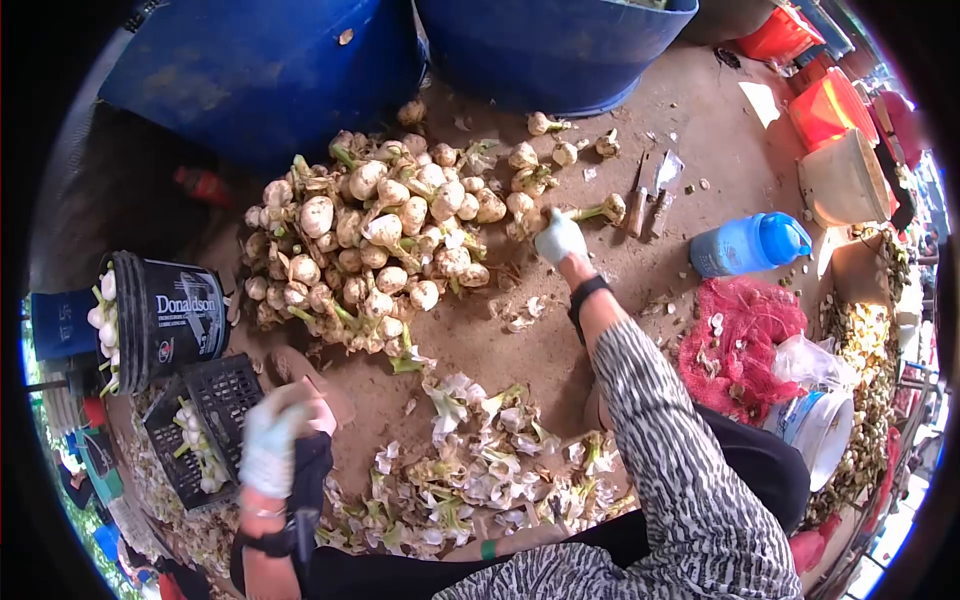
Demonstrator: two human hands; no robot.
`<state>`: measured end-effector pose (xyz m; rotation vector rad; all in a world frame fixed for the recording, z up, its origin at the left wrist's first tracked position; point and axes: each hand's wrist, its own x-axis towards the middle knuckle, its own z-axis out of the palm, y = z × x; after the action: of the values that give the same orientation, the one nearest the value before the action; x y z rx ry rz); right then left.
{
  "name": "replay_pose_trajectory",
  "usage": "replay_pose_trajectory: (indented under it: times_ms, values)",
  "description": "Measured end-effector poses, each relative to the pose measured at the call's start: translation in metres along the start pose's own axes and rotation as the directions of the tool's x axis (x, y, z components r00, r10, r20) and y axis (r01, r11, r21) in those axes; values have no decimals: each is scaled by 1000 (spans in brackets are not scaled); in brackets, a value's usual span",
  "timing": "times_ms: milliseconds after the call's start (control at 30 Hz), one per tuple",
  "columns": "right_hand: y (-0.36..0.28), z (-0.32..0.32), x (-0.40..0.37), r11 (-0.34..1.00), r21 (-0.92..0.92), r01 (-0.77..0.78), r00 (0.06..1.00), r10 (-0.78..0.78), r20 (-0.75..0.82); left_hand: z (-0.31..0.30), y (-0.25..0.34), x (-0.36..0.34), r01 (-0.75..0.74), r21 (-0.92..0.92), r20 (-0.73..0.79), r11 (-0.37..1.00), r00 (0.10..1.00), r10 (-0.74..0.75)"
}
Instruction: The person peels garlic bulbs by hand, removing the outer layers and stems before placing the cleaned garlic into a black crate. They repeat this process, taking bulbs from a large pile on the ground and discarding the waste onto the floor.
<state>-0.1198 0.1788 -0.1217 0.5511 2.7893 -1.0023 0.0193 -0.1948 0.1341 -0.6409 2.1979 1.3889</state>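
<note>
My right hand (561, 240), in a pale glove, reaches to the right edge of a big heap of garlic bulbs (385, 232). Its fingers close on the stem of a garlic bulb (613, 208), whose head points right. My left hand (272, 445), also gloved, is smeared by motion beside a black plastic crate (217, 400); whether it holds anything does not show. Garlic with trimmed stems (200, 450) lies in the crate. Two short blades with brown handles, a knife (637, 200) and a wider one (664, 190), lie right of the heap.
Two blue tubs (290, 75) stand behind the heap. A black bucket (175, 325) holding garlic is at left. Peeled skins (470, 470) cover the ground before me. A blue bottle (750, 245), a red mesh sack (740, 345) and a white bucket (825, 435) are on the right.
</note>
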Motion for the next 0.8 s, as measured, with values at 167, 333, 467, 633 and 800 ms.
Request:
replay_pose_trajectory:
  times_ms: [167,333,467,633,800]
  values:
    - [-47,0,-103,780,626,-31,930,-207,305,100,-12,49,-11,-142,295,990,954,53]
    - [-122,-53,-214,826,528,198,916,-347,201,138,-51,58,-350,-339,149,873,897,417]
    - [-107,-82,-229,105,781,-616,742,-255,620,115,-27,-17,65,-847,259,527,917,303]
    - [-130,-86,-260,479,878,23,858,-460,229,112,-34,-55,-240,-652,204,719,858,472]
    - [-141,-110,-287,616,780,-108,803,-409,434,102,-52,-82,-166,-720,229,674,860,456]
